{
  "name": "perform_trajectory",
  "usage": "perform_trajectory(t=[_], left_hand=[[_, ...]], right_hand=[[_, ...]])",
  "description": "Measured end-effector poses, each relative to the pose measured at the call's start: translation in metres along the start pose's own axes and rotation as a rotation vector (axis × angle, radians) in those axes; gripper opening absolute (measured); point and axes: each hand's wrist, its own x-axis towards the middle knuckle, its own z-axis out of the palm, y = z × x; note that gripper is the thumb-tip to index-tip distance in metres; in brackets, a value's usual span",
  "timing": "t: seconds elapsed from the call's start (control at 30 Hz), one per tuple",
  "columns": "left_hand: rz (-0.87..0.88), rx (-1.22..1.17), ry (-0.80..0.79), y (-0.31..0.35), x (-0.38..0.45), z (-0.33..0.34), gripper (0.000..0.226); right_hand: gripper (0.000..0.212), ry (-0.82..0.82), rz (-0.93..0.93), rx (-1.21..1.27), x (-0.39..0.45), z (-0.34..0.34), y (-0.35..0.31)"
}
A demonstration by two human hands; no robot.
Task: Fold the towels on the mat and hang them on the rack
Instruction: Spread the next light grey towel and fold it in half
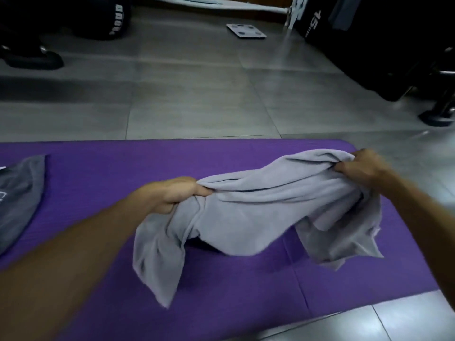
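I see my left hand and right hand gripping the unfolded light towel above the mat; folding barely begun, a darker towel apparently waiting, nothing hung.

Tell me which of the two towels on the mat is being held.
The light grey towel, gripped by the left hand and right hand. The dark grey towel lies untouched at the mat's left end.

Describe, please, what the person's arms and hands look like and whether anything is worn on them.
Both forearms are bare to the frame edge: no sleeves, gloves, watch or bracelets show. The left hand and right hand carry no visible rings or markings, though blur hides fine detail on the fingers.
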Motion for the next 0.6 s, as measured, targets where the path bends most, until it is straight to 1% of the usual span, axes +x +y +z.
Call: perform_trajectory(t=[0.03, 0.07, 0.13, 0.17, 0.2, 0.23, 0.27, 0.33, 0.4, 0.43, 0.47, 0.5, 0.53, 0.57, 0.6], left_hand=[[-0.032, 0.056, -0.034, 0.009, 0.003, 0.002, 0.025], [-0.070, 0.128, -0.033, 0.015, 0.009, 0.004, 0.027], [-0.131, 0.322, 0.005, 0.022, 0.023, 0.011, 0.031], [-0.124, 0.454, 0.061, 0.022, 0.033, 0.015, 0.034], [-0.090, 0.565, 0.154, 0.020, 0.045, 0.018, 0.038], [-0.022, 0.621, 0.274, 0.015, 0.058, 0.022, 0.042], [0.054, 0.600, 0.378, 0.010, 0.068, 0.025, 0.046], [0.126, 0.493, 0.442, -0.005, 0.081, 0.027, 0.056], [0.169, 0.555, 0.460, -0.029, 0.080, 0.021, 0.061], [0.185, 0.577, 0.478, -0.042, 0.072, 0.016, 0.065], [0.174, 0.578, 0.489, -0.057, 0.061, 0.009, 0.073], [0.143, 0.567, 0.479, -0.071, 0.045, 0.003, 0.087], [0.102, 0.554, 0.451, -0.085, 0.029, -0.004, 0.100], [0.057, 0.554, 0.413, -0.096, 0.012, -0.009, 0.109], [0.031, 0.575, 0.372, -0.108, -0.004, -0.009, 0.112]], right_hand=[[0.031, 0.012, 0.015, -0.068, 0.008, -0.004, 0.002], [0.036, 0.020, 0.024, -0.139, 0.014, -0.005, 0.001], [0.046, 0.005, 0.014, -0.239, 0.026, 0.012, 0.002], [0.049, -0.008, 0.014, -0.257, 0.031, 0.027, 0.003], [0.050, -0.035, 0.018, -0.249, 0.032, 0.042, 0.001], [0.053, -0.080, 0.025, -0.239, 0.035, 0.060, 0.000], [0.061, -0.142, 0.034, -0.232, 0.035, 0.077, -0.003], [0.078, -0.235, 0.015, -0.315, 0.035, 0.108, -0.015], [0.076, -0.225, -0.160, -0.380, 0.033, 0.135, -0.037], [0.073, -0.235, -0.288, -0.307, 0.030, 0.149, -0.051], [0.071, -0.284, -0.429, -0.176, 0.021, 0.161, -0.071], [0.072, -0.363, -0.573, -0.031, 0.009, 0.172, -0.091], [0.074, -0.438, -0.716, 0.063, -0.005, 0.182, -0.110], [0.076, -0.495, -0.850, 0.072, -0.018, 0.191, -0.127], [0.074, -0.527, -0.954, 0.010, -0.028, 0.199, -0.142]])
